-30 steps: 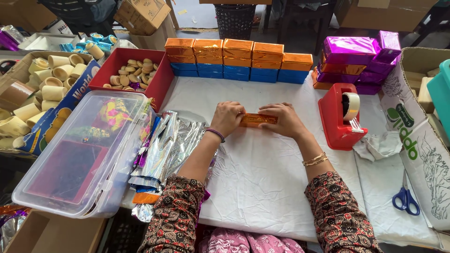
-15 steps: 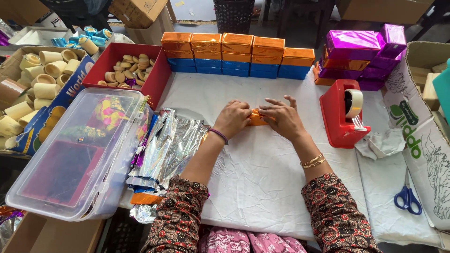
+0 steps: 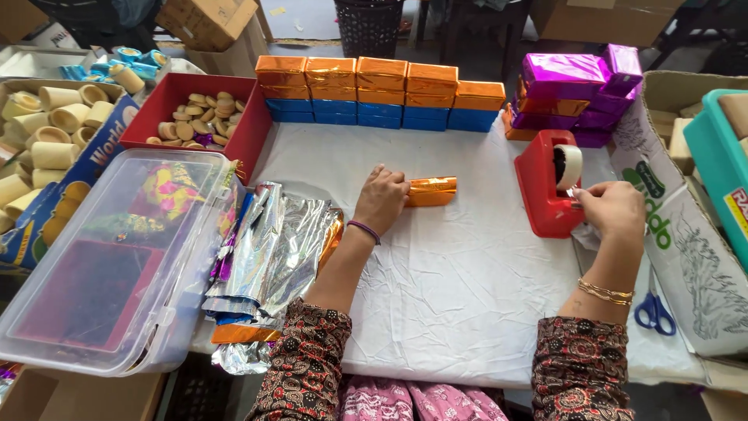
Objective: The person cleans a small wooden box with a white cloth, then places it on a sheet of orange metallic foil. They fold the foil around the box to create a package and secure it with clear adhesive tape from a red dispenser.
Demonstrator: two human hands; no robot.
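blue scissors point(image 3: 654, 313) at right edge | clear plastic bin point(image 3: 117, 265) left | foil sheets point(image 3: 273, 257) beside it | red tray of round pieces point(image 3: 199, 125) behind

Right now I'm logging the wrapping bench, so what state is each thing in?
Orange foil packet: lying flat on the white cloth, its left end held.
Left hand: closed on the packet.
Right hand: at the dispenser, fingers pinching the tape end.
Red tape dispenser: upright, roll loaded.
Clear plastic box: lid shut.
Red tray: open, holding round pieces.
Blue scissors: lying closed.
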